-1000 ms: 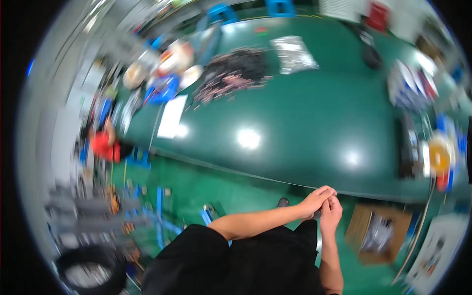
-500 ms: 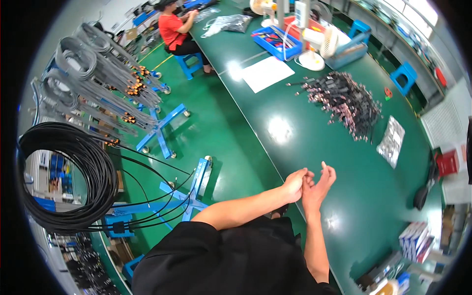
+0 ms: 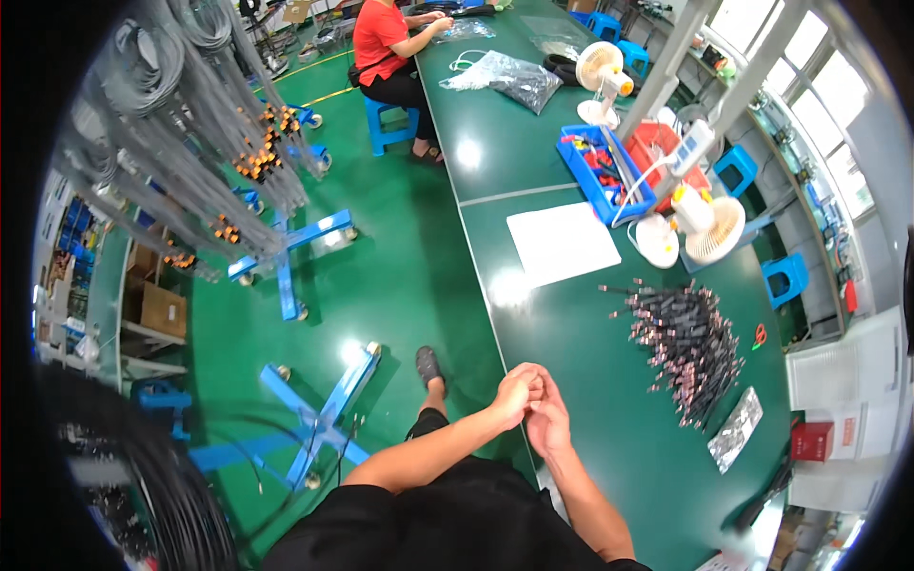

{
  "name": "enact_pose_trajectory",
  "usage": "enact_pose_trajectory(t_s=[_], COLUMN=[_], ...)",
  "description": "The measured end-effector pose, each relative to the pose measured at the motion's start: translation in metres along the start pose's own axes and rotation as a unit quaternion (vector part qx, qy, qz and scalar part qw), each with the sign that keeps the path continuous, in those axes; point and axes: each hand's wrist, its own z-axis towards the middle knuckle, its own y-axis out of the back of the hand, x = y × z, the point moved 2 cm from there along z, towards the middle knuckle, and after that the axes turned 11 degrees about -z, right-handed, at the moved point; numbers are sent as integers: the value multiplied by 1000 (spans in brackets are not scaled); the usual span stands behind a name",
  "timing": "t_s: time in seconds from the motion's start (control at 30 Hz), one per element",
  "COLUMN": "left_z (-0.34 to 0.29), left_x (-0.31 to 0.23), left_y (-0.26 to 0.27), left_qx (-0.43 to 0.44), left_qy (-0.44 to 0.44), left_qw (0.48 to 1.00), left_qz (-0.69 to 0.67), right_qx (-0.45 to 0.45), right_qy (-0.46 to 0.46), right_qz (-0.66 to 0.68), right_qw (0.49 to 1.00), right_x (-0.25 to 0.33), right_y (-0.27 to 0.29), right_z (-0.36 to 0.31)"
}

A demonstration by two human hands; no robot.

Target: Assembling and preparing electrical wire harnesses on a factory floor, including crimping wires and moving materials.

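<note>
My left hand [image 3: 517,394] and my right hand [image 3: 549,424] meet just over the near edge of the green table [image 3: 581,333]. Their fingers are curled and press against each other; anything between them is hidden. To the right of my hands lies a heap of short black cable pieces with coppery ends [image 3: 687,347]. Beside the heap is a silvery plastic bag [image 3: 735,430]. Farther up the table rests a white sheet [image 3: 562,243], apart from both hands.
A blue bin of tools [image 3: 609,195] and a white fan [image 3: 712,228] stand beyond the sheet. Scissors [image 3: 759,336] lie near the right edge. At left are a blue wheeled stand [image 3: 324,423] and hanging grey cables [image 3: 143,124]. A person in red [image 3: 381,43] sits at the far table.
The view has turned and shifted forward along the table. My hands stay together, and the right fingers, stretched upward before, now curl over against the left ones. One foot shows below.
</note>
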Motion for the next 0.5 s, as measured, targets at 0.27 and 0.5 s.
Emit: enact_pose_trajectory(t_s=[0.27, 0.5], left_z=[114, 185], left_x=[-195, -388], left_y=[-21, -78], left_qx=[162, 131], left_qy=[-205, -426], left_qw=[924, 719], left_qz=[280, 533], right_qx=[-81, 2], right_qy=[-81, -100], right_qz=[160, 193], right_qw=[980, 976], right_x=[20, 39], right_y=[-134, -241], right_z=[235, 422])
